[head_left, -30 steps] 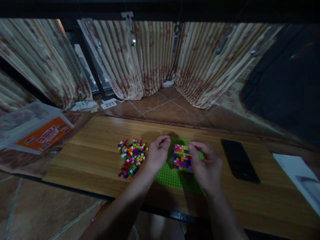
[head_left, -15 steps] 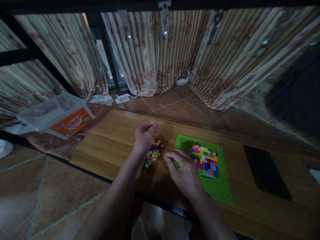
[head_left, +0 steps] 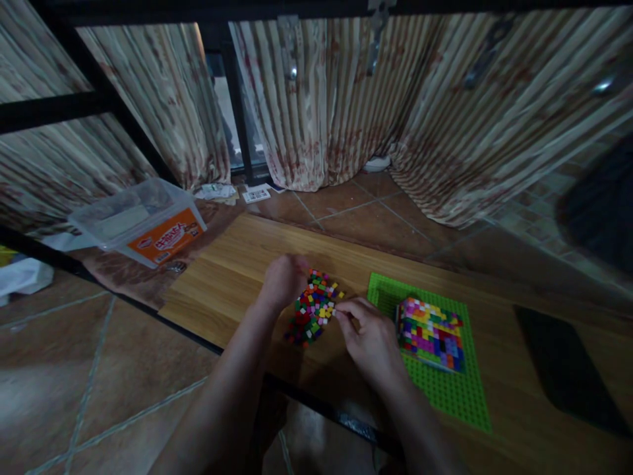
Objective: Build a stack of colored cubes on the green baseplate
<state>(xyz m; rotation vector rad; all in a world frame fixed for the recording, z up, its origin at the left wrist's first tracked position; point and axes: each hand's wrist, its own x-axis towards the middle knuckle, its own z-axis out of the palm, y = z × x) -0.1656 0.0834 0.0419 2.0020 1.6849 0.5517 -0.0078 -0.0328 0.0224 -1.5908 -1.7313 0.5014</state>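
A loose pile of small coloured toy bricks point(head_left: 314, 310) lies on the wooden table point(head_left: 227, 277) between my hands. My left hand point(head_left: 284, 282) is at the pile's upper left side, its fingers curled and smeared by motion. At the right edge of the pile, my right hand point(head_left: 368, 336) has thumb and index finger pinched together; whatever is between the tips is too small to make out. Just right of that hand, a block built of many coloured bricks point(head_left: 432, 333) stands on a green studded baseplate point(head_left: 445, 396).
A dark flat slab point(head_left: 568, 366) lies on the table's right part. Beyond the table's left end is a clear plastic bin point(head_left: 138, 221) with an orange label. Papers point(head_left: 217, 191) lie by the striped curtains point(head_left: 306, 105). A dark shape point(head_left: 601, 204) is at far right.
The view has swung left, so things appear further right. My left hand has drawn leftward, uncovering more of the pile. My right hand's pinched fingertips have come to the pile's right edge.
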